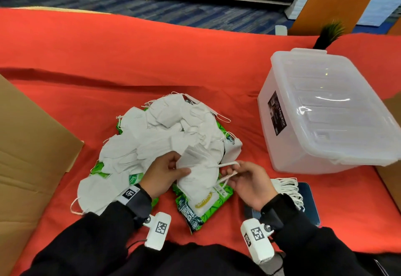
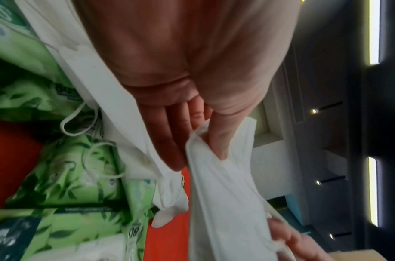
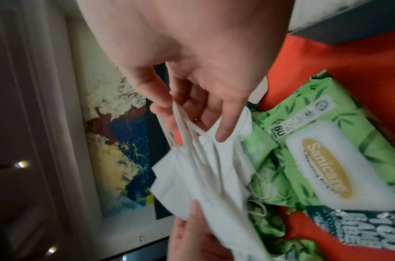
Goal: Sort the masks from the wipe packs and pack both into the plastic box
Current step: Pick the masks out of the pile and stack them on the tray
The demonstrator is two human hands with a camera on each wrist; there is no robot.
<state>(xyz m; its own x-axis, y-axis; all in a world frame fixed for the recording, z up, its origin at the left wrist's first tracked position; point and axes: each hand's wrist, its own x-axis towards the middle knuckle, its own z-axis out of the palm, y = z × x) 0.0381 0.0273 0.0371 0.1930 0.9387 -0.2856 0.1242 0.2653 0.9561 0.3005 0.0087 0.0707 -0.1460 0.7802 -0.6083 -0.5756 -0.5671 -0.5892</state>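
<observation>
A heap of white masks [image 1: 165, 132] lies on the red cloth, partly covering green wipe packs [image 1: 204, 206]. Above the nearest pack I hold a few white masks [image 1: 197, 176] between both hands. My left hand [image 1: 171, 171] pinches their left edge, thumb on top [image 2: 216, 141]. My right hand [image 1: 236, 173] hooks their white ear loops [image 3: 185, 127] with its fingers. The wipe pack [image 3: 326, 159] with a white lid and gold label shows beside them. The clear plastic box [image 1: 325, 113] stands at the right with its lid on.
A flat brown cardboard sheet [image 1: 28, 149] lies at the left. A stack of masks with ear loops [image 1: 288, 189] rests on a dark blue object [image 1: 310, 204] near my right wrist. A small potted plant [image 1: 327, 34] stands behind the box.
</observation>
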